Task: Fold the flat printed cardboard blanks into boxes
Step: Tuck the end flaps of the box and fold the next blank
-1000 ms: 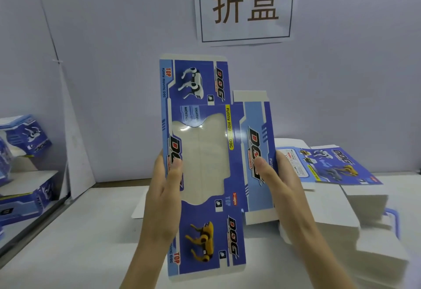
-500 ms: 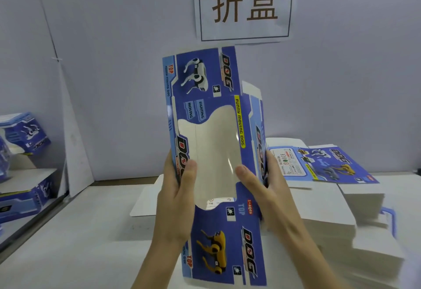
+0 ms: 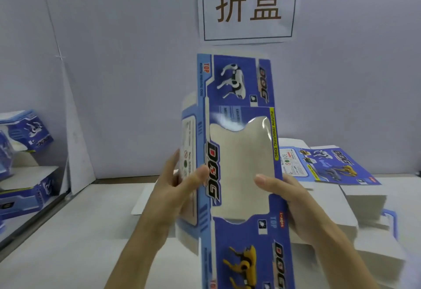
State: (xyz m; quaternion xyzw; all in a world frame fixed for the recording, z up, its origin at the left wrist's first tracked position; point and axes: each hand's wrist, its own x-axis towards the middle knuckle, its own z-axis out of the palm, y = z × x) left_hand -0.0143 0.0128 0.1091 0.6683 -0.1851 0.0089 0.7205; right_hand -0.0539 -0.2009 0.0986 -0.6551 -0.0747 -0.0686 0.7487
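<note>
The blank [image 3: 239, 152] has swung its left panel forward.

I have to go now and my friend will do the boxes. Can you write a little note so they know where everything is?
Left hand: grips the left edge of the blue dog blank, thumb in front.
Right hand: holds its right edge, thumb on the clear window.
The blank is upright in the air, its left side panel bent back, end flaps open.
Stack of flat blanks: on the table, right.
Finished boxes: shelf, left.
Left to do: square up this box, close its flaps, then the stack.
</note>
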